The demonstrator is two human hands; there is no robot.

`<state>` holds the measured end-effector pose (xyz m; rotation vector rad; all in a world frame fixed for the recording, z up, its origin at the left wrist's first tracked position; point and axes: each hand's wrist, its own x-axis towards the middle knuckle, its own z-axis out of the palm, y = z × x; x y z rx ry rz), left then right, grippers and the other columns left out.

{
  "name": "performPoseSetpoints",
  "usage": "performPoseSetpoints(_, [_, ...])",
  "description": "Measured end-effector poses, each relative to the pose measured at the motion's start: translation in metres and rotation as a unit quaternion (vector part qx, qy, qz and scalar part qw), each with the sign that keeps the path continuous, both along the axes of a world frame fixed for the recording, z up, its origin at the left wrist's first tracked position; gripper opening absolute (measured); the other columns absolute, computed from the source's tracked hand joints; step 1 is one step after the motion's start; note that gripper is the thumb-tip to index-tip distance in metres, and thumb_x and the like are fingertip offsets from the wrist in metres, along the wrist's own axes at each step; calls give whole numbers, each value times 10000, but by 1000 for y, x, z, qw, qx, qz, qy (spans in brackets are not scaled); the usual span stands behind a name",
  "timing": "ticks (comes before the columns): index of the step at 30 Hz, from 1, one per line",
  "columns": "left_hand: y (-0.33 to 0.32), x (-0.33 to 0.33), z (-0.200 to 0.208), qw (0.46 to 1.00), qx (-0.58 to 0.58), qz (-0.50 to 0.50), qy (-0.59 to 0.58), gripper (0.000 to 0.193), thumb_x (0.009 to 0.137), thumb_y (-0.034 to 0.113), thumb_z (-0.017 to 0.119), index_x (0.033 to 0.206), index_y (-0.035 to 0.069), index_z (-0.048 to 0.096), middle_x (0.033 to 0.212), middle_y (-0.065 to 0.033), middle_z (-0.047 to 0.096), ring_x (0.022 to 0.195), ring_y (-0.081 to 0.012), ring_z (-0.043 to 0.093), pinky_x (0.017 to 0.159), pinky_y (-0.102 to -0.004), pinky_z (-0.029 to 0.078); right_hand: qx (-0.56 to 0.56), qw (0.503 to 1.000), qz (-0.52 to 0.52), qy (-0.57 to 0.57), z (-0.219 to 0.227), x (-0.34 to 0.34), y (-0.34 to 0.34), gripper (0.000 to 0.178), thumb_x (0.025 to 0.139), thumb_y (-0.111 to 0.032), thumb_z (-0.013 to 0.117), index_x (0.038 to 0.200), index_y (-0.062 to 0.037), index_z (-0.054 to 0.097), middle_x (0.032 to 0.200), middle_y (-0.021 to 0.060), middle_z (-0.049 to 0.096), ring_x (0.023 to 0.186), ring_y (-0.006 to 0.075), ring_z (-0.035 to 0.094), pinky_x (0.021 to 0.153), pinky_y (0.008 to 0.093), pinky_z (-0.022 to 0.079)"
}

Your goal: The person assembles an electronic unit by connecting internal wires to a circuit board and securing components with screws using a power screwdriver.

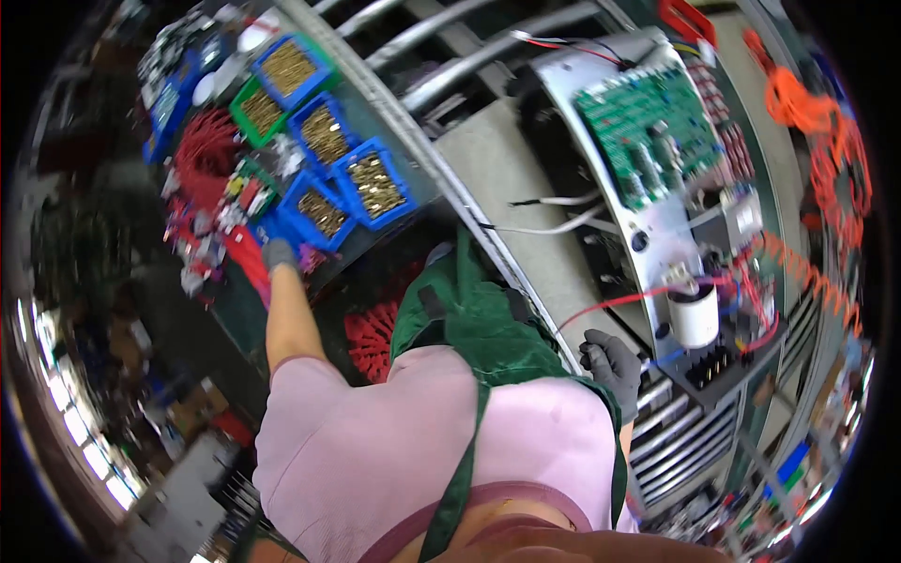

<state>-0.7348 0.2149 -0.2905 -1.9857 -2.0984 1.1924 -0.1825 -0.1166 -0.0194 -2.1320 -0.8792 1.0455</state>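
Observation:
My left hand (279, 253), in a grey glove, reaches to the near edge of the parts table, beside a blue bin of brass-coloured screws or standoffs (322, 212) and a bundle of red wires (246, 253). Its fingers are blurred and partly hidden. My right hand (612, 364), also gloved in grey, is closed with curled fingers beside the metal rails; what it holds, if anything, does not show. Close to it stands an electrical unit with a green circuit board (648, 131), a white cylinder (694, 316) and a loose red wire (610, 302).
More blue bins (375, 183) and a green bin (258, 111) of brass parts cover the table. White cables (554, 214) stick out from the unit across the roller conveyor frame (469, 197). An orange coiled hose (817, 272) hangs at the right. A red stool (368, 342) is below.

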Motion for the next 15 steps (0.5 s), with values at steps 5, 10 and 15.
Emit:
performPoseSetpoints(5, [18,58,72,910,331,237,-80,632,772,499,511,1195,32,565,1127,-222,609,1021,-387,591,836,-496,471,-224,974,-42,9,42,25,-21,287,866,-263,569,896,9,654,740,129,655,622,195,637,590,316,484])
performPoseSetpoints(10, [45,210,160,756,374,-54,-534,444,844,177,573,1246,-7,539,1210,-217,554,1112,-326,531,963,-401,408,-224,924,-291,-109,-17,35,-65,482,789,-432,627,948,22,644,813,199,651,829,339,630,758,397,474])
performPoseSetpoints(15, [75,418,145,699,1,-179,-693,659,797,166,644,1392,47,388,1400,-174,417,1284,-287,417,1056,-373,330,-36,908,-387,-157,-85,56,-78,581,680,-191,790,1171,9,552,1082,145,635,928,234,619,800,349,499])
